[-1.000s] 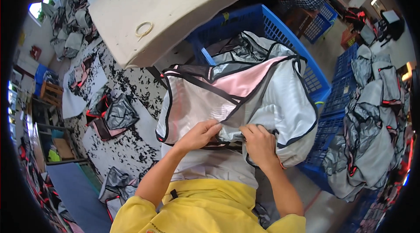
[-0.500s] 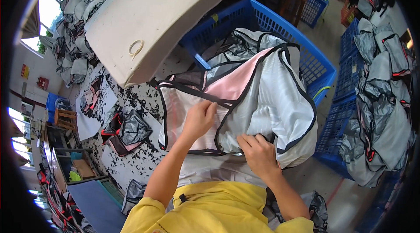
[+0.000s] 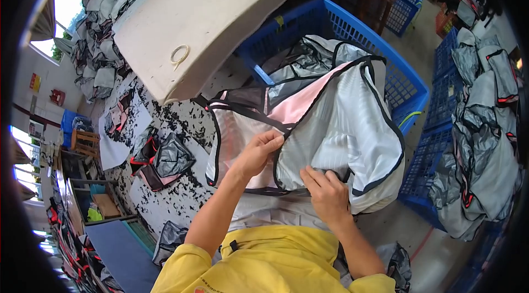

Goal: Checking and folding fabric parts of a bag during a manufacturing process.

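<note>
Spread over my lap and the near side of a blue plastic crate (image 3: 406, 86) is a sewn fabric piece (image 3: 317, 144), pale silver-white and pink with black edge binding. It looks like an unfinished bag. My left hand (image 3: 259, 154) pinches its black-bound seam near the middle, thumb and index finger together. My right hand (image 3: 329, 194) rests lower on the white panel with bent fingers. Its fingertips gather the cloth near the bottom edge, where folds hide part of the grip. Inside the crate, behind this piece, lie more silver and black-edged pieces (image 3: 314, 57).
A beige padded board (image 3: 209, 15) with a cream ring (image 3: 179, 55) on it juts in from upper left. Black scraps litter the surface beneath, beside a folded silver-and-red piece (image 3: 172, 159). Stacked blue crates on the right carry a heap of silver pieces (image 3: 482, 128). Another person sits at top right.
My left hand has shifted slightly right and down along the black binding, now pinching the seam junction. My right hand stays on the white panel. The whole view has moved a little.
</note>
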The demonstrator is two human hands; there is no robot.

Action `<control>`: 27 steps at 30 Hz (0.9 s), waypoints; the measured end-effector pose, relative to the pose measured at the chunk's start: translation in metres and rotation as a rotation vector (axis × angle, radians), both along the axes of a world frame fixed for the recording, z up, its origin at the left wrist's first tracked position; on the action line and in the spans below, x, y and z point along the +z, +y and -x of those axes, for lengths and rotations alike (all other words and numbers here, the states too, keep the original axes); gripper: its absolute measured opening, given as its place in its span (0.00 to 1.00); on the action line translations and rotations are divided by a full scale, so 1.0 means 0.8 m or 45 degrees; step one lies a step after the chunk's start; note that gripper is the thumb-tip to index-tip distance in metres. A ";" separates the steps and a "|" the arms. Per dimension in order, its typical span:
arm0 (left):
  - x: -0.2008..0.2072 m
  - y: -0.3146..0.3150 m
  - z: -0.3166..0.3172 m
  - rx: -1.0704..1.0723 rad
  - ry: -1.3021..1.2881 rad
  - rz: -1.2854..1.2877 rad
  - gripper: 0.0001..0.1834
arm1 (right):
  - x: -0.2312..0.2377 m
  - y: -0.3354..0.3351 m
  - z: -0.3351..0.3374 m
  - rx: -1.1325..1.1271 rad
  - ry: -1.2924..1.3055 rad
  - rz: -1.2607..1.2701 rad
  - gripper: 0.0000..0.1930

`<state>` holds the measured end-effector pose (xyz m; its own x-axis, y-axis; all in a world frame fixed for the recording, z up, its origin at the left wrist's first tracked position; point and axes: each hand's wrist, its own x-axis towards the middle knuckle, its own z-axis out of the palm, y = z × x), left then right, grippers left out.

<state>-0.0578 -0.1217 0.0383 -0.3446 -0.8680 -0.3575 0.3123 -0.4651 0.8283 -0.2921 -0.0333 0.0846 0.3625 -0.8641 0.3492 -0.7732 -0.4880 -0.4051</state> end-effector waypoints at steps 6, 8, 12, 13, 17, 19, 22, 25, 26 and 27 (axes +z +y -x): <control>-0.016 0.008 0.000 0.021 0.093 -0.005 0.08 | 0.010 0.005 -0.002 -0.001 0.026 -0.055 0.22; -0.019 0.009 0.002 0.037 0.074 0.024 0.09 | 0.006 0.005 -0.002 0.020 0.077 -0.034 0.21; -0.008 0.014 0.004 0.039 -0.074 0.108 0.10 | 0.019 0.007 0.002 0.076 0.116 -0.097 0.21; -0.001 0.016 0.005 0.010 -0.211 0.164 0.11 | 0.021 0.009 0.005 0.101 0.132 -0.085 0.21; 0.014 0.037 0.031 0.137 -1.003 0.838 0.12 | 0.022 0.014 0.036 0.142 0.203 -0.141 0.24; 0.030 0.035 0.023 0.441 -1.475 1.088 0.08 | 0.023 0.020 0.040 0.142 0.248 -0.106 0.23; 0.041 0.004 -0.035 0.978 -2.036 1.219 0.29 | 0.031 0.019 0.038 0.091 0.300 -0.180 0.24; 0.047 -0.019 -0.098 0.856 -2.087 1.147 0.44 | 0.028 0.013 0.040 0.195 0.321 -0.129 0.24; 0.051 -0.020 -0.119 0.533 -2.122 1.011 0.42 | 0.029 0.011 0.040 0.177 0.368 -0.126 0.24; 0.058 -0.020 -0.133 0.297 -2.092 0.866 0.38 | 0.030 0.009 0.037 0.209 0.358 -0.146 0.24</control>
